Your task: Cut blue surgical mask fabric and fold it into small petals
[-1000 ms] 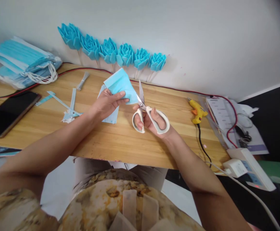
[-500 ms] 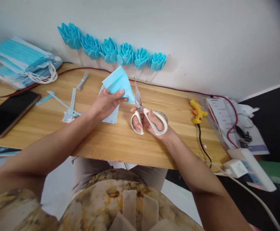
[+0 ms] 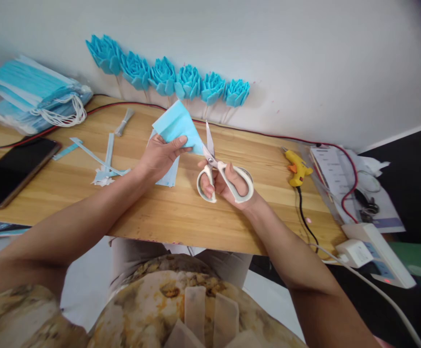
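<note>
At the centre of the frame, the left hand pinches a folded blue sheet between thumb and fingers, as the right hand grips white-handled scissors through their loops. The blades stand apart, one meeting the sheet's lower right corner; from my remote view I cannot tell whether it cuts in.

Around them on the wooden table, I count six blue flowers along the wall at upper centre, bagged face masks piled at upper left, and a bundle of ties near cut strips left of centre. A yellow glue gun lies at right, near papers and a power strip showing a red light. A red-and-black cable runs behind the work.

The left hand and forearm block much of my view of the pale blue sheets lying beneath. A phone is cut off at the left edge. A ring-shaped object peeks out behind the scissors' right loop, too hidden for me to identify. The clutter at far right is hard to make out.
</note>
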The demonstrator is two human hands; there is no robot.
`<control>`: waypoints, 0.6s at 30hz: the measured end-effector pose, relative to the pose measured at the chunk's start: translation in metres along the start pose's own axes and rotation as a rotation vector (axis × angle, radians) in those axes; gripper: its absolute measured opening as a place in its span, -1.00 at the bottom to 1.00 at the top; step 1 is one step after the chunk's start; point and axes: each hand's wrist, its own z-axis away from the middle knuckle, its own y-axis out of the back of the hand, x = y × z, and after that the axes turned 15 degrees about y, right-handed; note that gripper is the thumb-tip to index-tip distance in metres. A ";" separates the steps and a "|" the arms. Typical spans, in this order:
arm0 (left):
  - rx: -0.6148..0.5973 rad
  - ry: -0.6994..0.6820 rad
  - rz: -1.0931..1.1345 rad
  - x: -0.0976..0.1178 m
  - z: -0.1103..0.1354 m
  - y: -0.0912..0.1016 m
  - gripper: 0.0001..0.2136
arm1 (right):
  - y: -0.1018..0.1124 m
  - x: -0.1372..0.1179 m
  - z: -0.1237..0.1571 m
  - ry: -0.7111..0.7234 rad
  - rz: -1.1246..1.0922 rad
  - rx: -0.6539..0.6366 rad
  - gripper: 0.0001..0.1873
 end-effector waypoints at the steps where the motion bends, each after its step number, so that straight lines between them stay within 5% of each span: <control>1: -0.002 0.004 0.000 0.000 -0.001 0.001 -0.63 | 0.000 0.000 0.000 0.004 0.000 0.005 -0.39; 18: 0.002 0.023 0.033 0.001 -0.001 0.002 -0.64 | -0.004 0.003 0.002 0.008 0.035 0.132 -0.28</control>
